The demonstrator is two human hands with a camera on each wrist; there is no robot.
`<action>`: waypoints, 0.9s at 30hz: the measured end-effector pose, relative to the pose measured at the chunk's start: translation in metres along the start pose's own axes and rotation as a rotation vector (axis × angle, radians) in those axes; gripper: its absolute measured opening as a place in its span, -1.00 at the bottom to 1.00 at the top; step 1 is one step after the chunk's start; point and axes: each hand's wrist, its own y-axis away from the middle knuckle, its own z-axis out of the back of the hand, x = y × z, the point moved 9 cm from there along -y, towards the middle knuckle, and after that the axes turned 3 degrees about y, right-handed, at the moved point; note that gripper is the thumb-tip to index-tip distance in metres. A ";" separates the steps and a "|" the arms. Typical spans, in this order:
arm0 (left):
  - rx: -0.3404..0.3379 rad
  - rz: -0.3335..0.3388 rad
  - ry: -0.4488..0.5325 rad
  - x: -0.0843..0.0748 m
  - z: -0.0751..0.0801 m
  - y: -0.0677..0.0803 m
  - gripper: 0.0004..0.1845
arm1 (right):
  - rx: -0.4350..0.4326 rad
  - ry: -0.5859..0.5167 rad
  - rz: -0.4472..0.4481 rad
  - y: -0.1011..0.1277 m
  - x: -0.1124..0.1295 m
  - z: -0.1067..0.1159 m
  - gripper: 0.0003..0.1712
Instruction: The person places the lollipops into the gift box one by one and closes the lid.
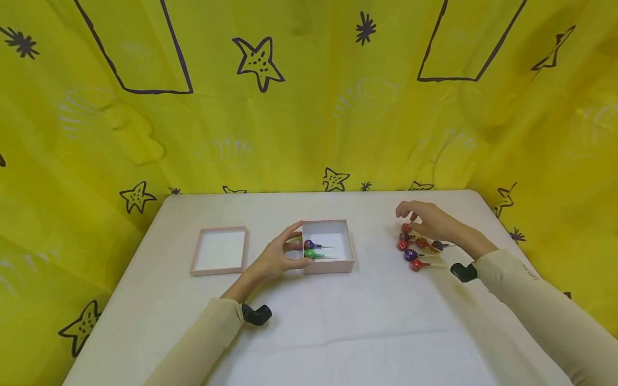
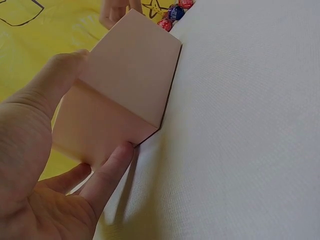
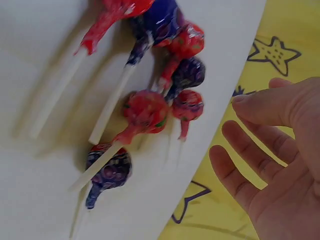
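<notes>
The lollipop cluster (image 1: 417, 249) lies on the surface directly beneath the right hand (image 1: 427, 220), sticks pointing right; its fingers (image 3: 240, 160) hang loose, holding nothing. The left hand (image 1: 275, 257) grips the pink box (image 1: 345, 265) by its left wall, well apart from the cluster.

We see a pale pink box (image 1: 328, 246) with a white inside between the fingers of our left hand (image 1: 277, 258); just past the fingertips lie a purple lollipop (image 1: 310, 245) and a green lollipop (image 1: 310, 254). Beside it sits a pale pink lid (image 1: 219, 251), white within. Under the fingers of our right hand (image 1: 429, 221) are red and purple lollipops (image 1: 415, 249) on white sticks. The table (image 1: 338, 321) is white, our sleeves (image 1: 545, 311) cream, and the backdrop (image 1: 289, 107) yellow with dark purple stars and outlines.
</notes>
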 end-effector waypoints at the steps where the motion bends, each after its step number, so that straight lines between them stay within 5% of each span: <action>1: 0.000 0.002 0.000 0.000 0.000 0.000 0.08 | -0.003 0.010 0.006 0.001 -0.002 0.000 -0.60; 12: -0.001 -0.010 -0.018 -0.001 0.000 0.000 0.07 | 0.033 0.065 -0.006 0.005 -0.022 -0.010 -0.62; 27: -0.002 0.001 -0.016 0.000 -0.001 0.001 0.06 | 0.110 0.007 -0.153 0.006 -0.041 -0.022 -0.76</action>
